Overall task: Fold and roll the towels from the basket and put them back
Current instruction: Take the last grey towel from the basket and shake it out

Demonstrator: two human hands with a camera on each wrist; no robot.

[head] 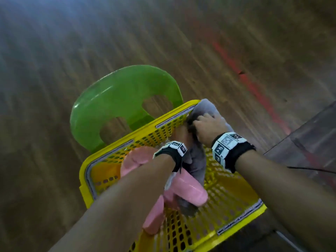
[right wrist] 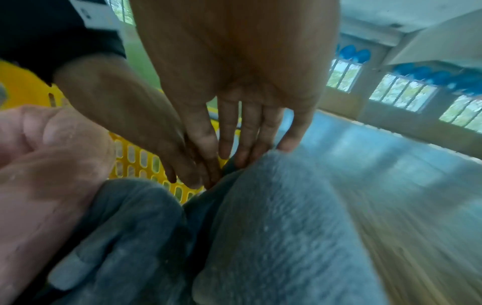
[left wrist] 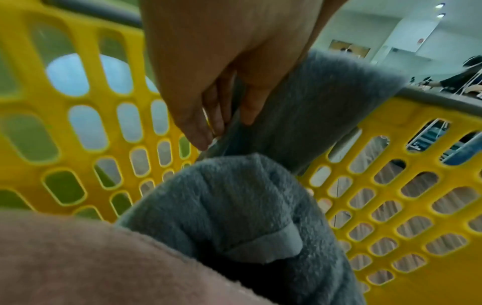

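A yellow perforated basket (head: 241, 221) sits on a green plastic chair (head: 118, 99). Inside lie pink towels (head: 187, 188) and a grey towel (head: 198, 160); the grey one climbs the far right corner and drapes over the rim. My left hand (head: 181, 135) is inside the basket by the far wall. The left wrist view shows my left hand (left wrist: 224, 115) pinching an edge of the grey towel (left wrist: 234, 206) between thumb and fingers. My right hand (head: 205, 126) grips the same towel at the corner. In the right wrist view my right hand's fingertips (right wrist: 242, 156) dig into the grey towel's fold (right wrist: 274, 227), touching the left hand (right wrist: 146, 132).
Blurred wooden floor with a red line (head: 254, 88) surrounds the chair. A dark grey surface (head: 309, 139) with a thin black cable (head: 309, 169) lies at the right. A pink towel (left wrist: 78, 258) bulges close under my left wrist.
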